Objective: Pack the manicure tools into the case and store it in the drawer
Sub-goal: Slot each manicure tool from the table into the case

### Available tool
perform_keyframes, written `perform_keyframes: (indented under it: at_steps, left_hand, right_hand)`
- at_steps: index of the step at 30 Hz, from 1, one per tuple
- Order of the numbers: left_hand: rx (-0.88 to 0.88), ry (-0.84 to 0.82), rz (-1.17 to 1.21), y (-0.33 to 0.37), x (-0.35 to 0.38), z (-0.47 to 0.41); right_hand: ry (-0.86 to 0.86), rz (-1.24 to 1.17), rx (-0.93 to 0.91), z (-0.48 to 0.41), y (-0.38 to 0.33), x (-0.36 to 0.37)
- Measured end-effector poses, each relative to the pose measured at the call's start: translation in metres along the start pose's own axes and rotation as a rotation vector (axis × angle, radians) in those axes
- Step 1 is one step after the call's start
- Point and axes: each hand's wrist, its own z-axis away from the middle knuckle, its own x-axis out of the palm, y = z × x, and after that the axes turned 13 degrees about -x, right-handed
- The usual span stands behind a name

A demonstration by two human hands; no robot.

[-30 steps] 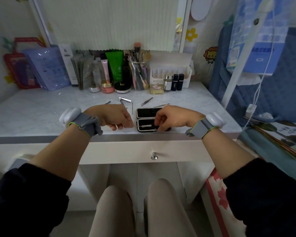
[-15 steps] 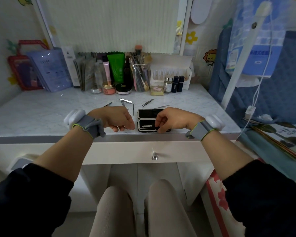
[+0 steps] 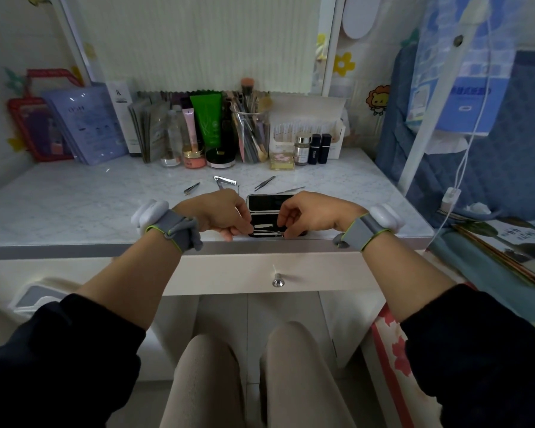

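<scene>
While I'm watching through the head camera, both hands are working over the open black case (image 3: pixel 271 202), which is lying at the near edge of the tabletop (image 3: pixel 74 199), just above the closed drawer (image 3: pixel 322 270) and its knob (image 3: pixel 278 283). My left hand (image 3: pixel 218 213) is curled with its fingertips pinching at the near half of the case; the right hand (image 3: pixel 306 213) is pinching there too, and between them a thin silvery tool (image 3: pixel 264 227) is sitting against the dark lining. I cannot tell whether either hand is actually gripping the tool or only pressing it into its loop.

Risk, as I judge it: the case is overhanging almost nothing, but it is so close to the near edge that a push from the fingers could be sliding it off toward the lap. Forcing the tool crooked could also be popping out a neighbour.

Four pieces are waiting further back toward the middle of the tabletop: a small clipper (image 3: pixel 192 188), a large clipper (image 3: pixel 225 181) with its lever raised, dark tweezers (image 3: pixel 264 182) and a slim pick (image 3: pixel 291 190). Its far half is showing glossy and bare, so packing is looking early
</scene>
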Motion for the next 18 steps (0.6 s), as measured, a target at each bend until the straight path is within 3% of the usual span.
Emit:
perform_keyframes:
  at_steps: [18]
  left_hand:
    - [0.054,0.088,0.017,0.0012,0.0044,0.0044]
  right_hand:
    - [-0.012,0.007,-0.006,0.0006,-0.0005,0.0002]
